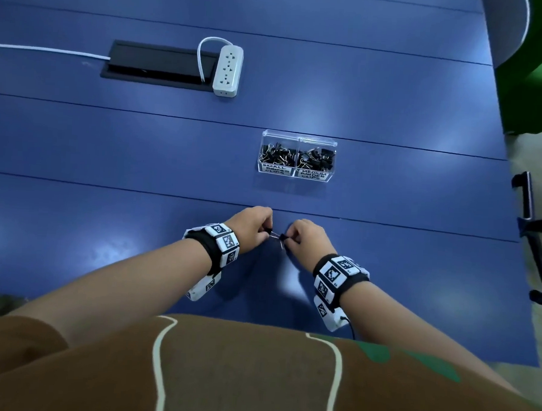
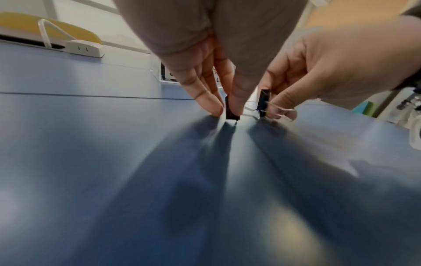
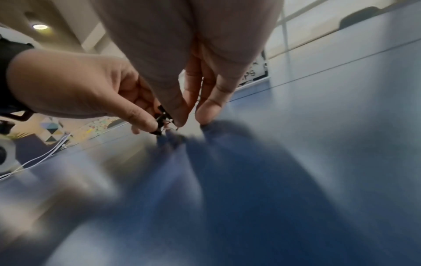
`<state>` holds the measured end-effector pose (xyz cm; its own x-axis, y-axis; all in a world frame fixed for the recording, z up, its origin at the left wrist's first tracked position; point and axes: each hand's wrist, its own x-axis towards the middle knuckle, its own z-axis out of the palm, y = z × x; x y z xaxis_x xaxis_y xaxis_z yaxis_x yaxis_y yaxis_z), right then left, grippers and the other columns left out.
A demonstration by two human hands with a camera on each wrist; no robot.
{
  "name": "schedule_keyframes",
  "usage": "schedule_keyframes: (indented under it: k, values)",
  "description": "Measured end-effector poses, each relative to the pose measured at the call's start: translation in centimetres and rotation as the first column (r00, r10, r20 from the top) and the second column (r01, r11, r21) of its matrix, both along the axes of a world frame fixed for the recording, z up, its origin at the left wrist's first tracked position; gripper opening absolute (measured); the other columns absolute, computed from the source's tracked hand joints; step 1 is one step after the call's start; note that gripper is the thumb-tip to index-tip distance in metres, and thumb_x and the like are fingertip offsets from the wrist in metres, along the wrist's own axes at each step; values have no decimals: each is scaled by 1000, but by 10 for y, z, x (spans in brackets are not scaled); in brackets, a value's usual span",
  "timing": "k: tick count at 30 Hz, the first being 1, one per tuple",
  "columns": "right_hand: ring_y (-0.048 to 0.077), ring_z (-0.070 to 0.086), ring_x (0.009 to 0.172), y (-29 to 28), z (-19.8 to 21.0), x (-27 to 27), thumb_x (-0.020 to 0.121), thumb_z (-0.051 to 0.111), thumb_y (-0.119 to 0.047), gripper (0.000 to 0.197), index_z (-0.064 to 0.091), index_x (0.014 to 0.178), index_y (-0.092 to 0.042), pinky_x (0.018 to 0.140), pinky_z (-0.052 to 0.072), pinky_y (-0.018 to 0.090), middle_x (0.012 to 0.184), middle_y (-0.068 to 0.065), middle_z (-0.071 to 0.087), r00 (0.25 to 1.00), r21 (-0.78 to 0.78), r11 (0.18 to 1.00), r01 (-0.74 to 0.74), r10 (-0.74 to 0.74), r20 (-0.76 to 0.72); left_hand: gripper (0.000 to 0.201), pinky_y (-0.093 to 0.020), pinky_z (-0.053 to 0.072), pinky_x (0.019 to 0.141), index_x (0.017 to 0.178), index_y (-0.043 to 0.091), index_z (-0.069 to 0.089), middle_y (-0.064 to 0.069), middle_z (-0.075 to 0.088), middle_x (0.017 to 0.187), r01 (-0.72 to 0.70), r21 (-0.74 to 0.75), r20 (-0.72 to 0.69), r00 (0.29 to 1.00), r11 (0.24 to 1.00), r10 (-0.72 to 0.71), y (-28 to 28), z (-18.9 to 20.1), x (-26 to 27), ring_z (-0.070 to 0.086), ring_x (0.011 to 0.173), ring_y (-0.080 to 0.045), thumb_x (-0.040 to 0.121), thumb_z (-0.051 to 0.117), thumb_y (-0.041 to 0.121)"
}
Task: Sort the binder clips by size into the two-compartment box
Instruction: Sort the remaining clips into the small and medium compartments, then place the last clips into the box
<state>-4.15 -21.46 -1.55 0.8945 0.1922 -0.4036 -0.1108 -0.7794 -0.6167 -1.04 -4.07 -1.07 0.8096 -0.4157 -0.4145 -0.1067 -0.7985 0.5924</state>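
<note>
Just above the blue table [image 1: 140,154], near its front edge, my two hands meet. My left hand [image 1: 267,230] pinches a small black binder clip [image 2: 230,112] between thumb and fingers. Right beside it, my right hand [image 1: 288,239] pinches a second black binder clip [image 2: 264,100] with silver wire handles [image 2: 282,112]. The wire handles lie between the two clips; I cannot tell whether they are hooked together. Further back stands the clear two-compartment box [image 1: 296,173]. Its left half is labelled small, its right half medium, and both hold several black clips.
A white power strip [image 1: 228,71] and a black cable hatch [image 1: 157,64] lie at the back left, with a white cable [image 1: 36,49] running left. A black chair arm [image 1: 531,238] stands off the table's right edge.
</note>
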Motion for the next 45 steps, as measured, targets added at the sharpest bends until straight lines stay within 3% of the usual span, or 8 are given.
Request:
schedule_keyframes:
  k: [4,13,19,25,28,33,38,45]
  values:
    - [18,48,72,-13,1,0,79,56,-10,2,58,80,-11,69,38,26,80,-1,52,997,23,997,76,-76,2,8,-34,51,77,89,12,57,-5,65,87,-27,-6,-1,1000,1000,27,-5,1,8,61,82,-25,81,61,10]
    - [23,51,96,-4,-9,-3,82,64,-27,39,53,115,-12,83,48,36,112,7,45,1000,-39,999,-27,26,-14,8,-30,46,69,88,13,60,-3,59,78,-110,-134,122,984,985,126,-28,34,61,50,67,-17,82,57,10]
    - [36,55,84,0,-13,1,87,49,-10,10,57,88,-6,73,52,45,101,13,51,998,-55,998,-40,42,43,12,-26,43,69,89,12,63,-3,57,79,-92,-164,208,970,982,126,-46,49,103,44,61,-5,82,56,5]
    - [25,40,113,14,-5,5,85,56,-22,42,48,126,-15,81,51,44,121,8,43,973,-98,970,-224,227,26,19,-32,49,79,95,14,64,-9,61,95,-77,-82,248,964,994,95,-54,49,127,52,75,-19,82,54,5]
    - [29,44,112,21,-10,8,88,55,-18,35,51,122,-13,87,50,46,122,9,40,944,-132,936,-327,318,-86,21,-35,51,80,99,12,62,-10,62,99,-84,-55,249,964,995,95,-59,47,129,55,77,-22,82,53,4]
    - [29,58,86,-1,-4,23,77,62,-12,14,65,91,-9,83,49,33,101,12,54,999,16,1000,-9,9,38,15,-36,51,81,97,9,60,-10,64,103,-50,-12,262,964,999,51,-66,43,132,59,90,-28,83,55,4]
    - [16,54,72,-51,33,77,70,73,-13,13,65,80,-12,75,45,26,83,2,58,896,130,938,321,-345,278,11,-41,51,84,94,11,61,-10,66,103,56,114,250,965,992,-83,-73,37,135,60,97,-31,85,57,7]
    - [19,44,96,-64,49,133,78,70,-24,18,59,87,-13,80,40,29,94,-1,59,902,-2,972,233,-215,375,15,-43,46,93,94,10,68,-9,58,108,100,141,340,930,985,-143,-65,23,127,51,108,-28,88,57,18]
